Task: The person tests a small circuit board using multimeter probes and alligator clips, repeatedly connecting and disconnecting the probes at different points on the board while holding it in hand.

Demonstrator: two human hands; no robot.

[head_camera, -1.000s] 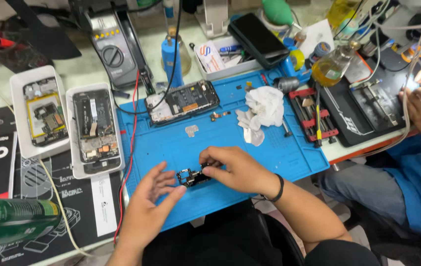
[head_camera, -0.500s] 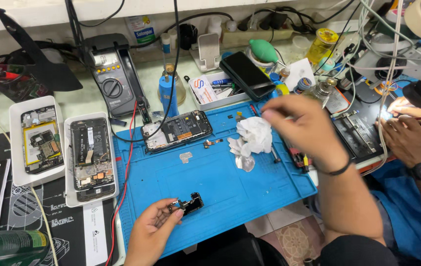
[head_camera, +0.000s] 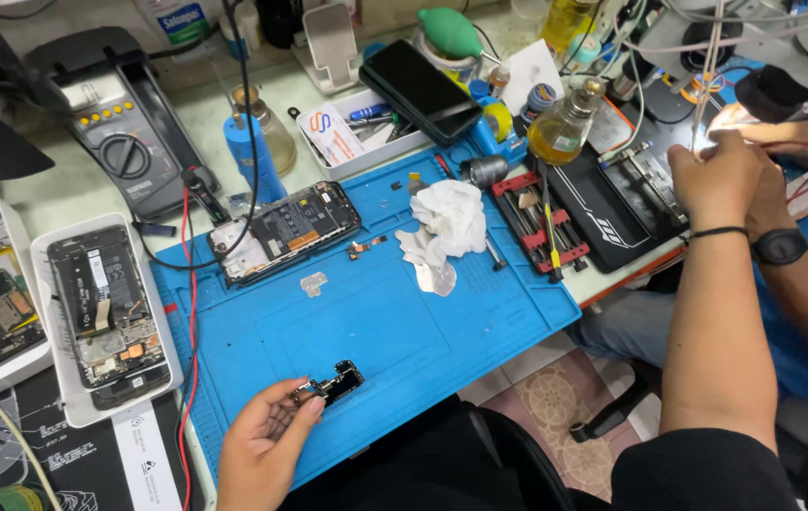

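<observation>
My left hand (head_camera: 267, 440) pinches a small dark circuit board (head_camera: 333, 383) just above the near edge of the blue work mat (head_camera: 376, 322). My right hand (head_camera: 707, 180), a thin black band on its wrist, is stretched far to the right, over the black mat (head_camera: 631, 203) and up against the brightly lit spot under the lamp. I see only its back, and its fingers are hidden. A co-worker's hand with a black watch (head_camera: 782, 246) is right beside it. An opened phone (head_camera: 281, 232) lies at the mat's far left.
A crumpled white tissue (head_camera: 447, 222) and a red clamp holder (head_camera: 541, 213) sit on the mat's right side. Two white trays with disassembled phones (head_camera: 106, 303) lie left. Behind are a multimeter (head_camera: 120, 142), a dark phone (head_camera: 418, 90) and a bottle of yellow liquid (head_camera: 560, 132).
My right hand left the small board and swung right to the lit area by the co-worker's hands. My left hand kept the board and stayed near the mat's front edge.
</observation>
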